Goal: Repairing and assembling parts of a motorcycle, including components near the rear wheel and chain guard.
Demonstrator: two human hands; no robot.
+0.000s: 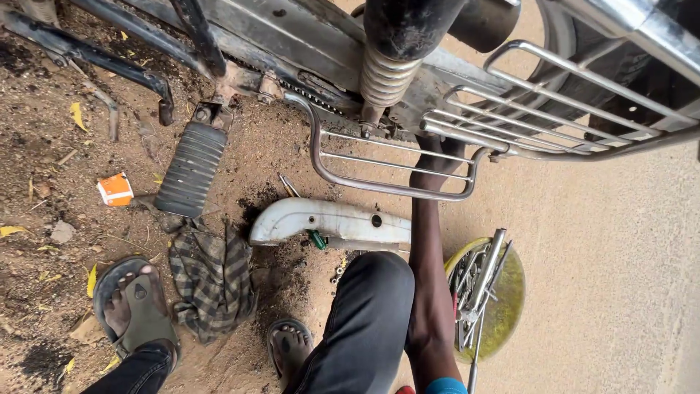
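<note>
One hand is in view, the right hand [435, 162], reaching up from the knee behind the chrome wire side guard [397, 157] of the motorcycle, near the lower mount of the coiled rear shock spring [384, 76]. The guard's bars and the frame hide its fingers, so I cannot tell whether they are curled round a part or spread flat. The left hand is out of sight.

Judging by what lies on the ground, some dismantling is done: a long white-painted metal chain cover [332, 221] rests on the oily dirt just below the guard, off the machine, and the exposed drive chain [321, 102] shows along the swingarm. A green-handled screwdriver [316, 238] lies touching the cover's lower edge. The yellow round tray [508, 306] of spanners sits beside the right forearm. A checked grey rag [213, 281] lies between the sandalled feet. Refitting appears not yet begun.
</note>
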